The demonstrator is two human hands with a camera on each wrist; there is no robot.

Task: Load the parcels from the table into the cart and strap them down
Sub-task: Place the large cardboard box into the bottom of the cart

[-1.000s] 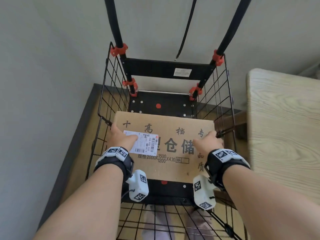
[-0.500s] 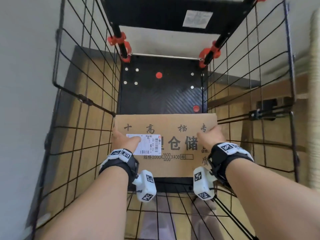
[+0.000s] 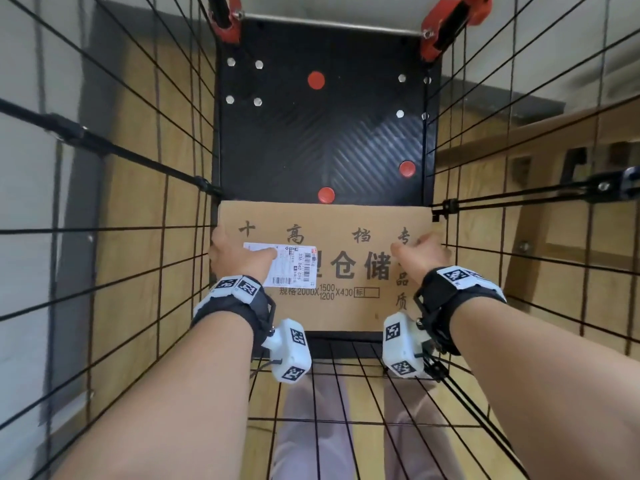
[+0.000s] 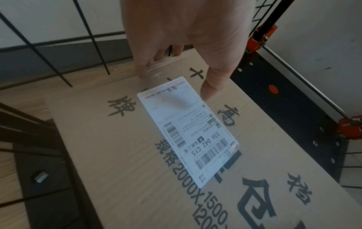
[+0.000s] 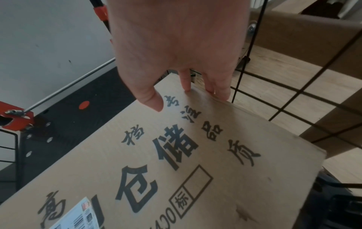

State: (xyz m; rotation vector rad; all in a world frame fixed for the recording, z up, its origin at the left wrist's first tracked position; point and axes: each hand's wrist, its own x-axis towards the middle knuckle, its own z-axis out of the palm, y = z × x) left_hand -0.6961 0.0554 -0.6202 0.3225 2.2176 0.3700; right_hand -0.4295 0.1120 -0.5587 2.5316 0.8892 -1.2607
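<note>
Parcel (image 3: 346, 271) hides both hands' fingertips inside cart (image 3: 322, 133).

Your head camera looks straight down into the cart (image 3: 145, 209). Your wrist cameras sit close above the box (image 4: 121, 155), which all three views share.

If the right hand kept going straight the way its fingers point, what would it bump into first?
Probably the cart's black floor plate. The right hand grips the cardboard parcel at its right edge, fingers pointing down past it toward that plate. Depth is hard to judge.
</note>
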